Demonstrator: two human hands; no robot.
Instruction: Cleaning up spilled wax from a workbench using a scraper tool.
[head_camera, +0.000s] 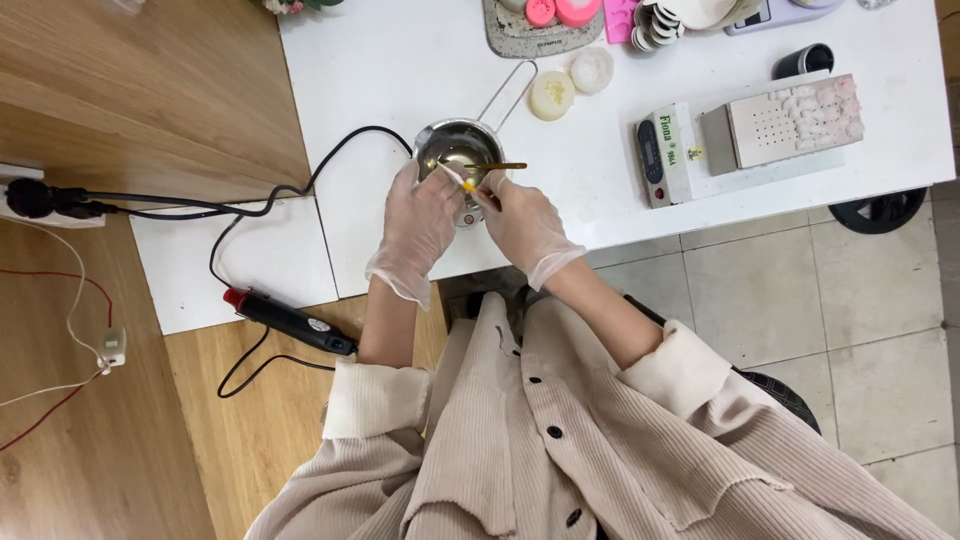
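Fingertips of both gloved hands meet just over the near rim of a small steel pot, which stands close to the near edge of the white table, a little left of its middle. Left hand pinches narrow, thumb and forefinger closed on one end of a thin white stick that slants toward the other hand. Right hand is likewise closed, its fingertips gripping a tiny yellow piece where the stick ends (whether the piece is fixed to the stick, I cannot tell). Across the pot's mouth lies a slim brown stirrer, pointing toward the right edge. The pot's wire handle runs up and away toward the far edge.

Just beyond the handle sit two round pale wax pieces, side by side. Toward the right edge stand a small white scale and, touching it, a grey metal box with whitish lumps on top. At the far edge lies a grey tray holding pink round pieces.

A black cable curls off the table's left edge to a plug strip, and a black heat gun with a red tip rests on a lower white board beside the wooden surface.
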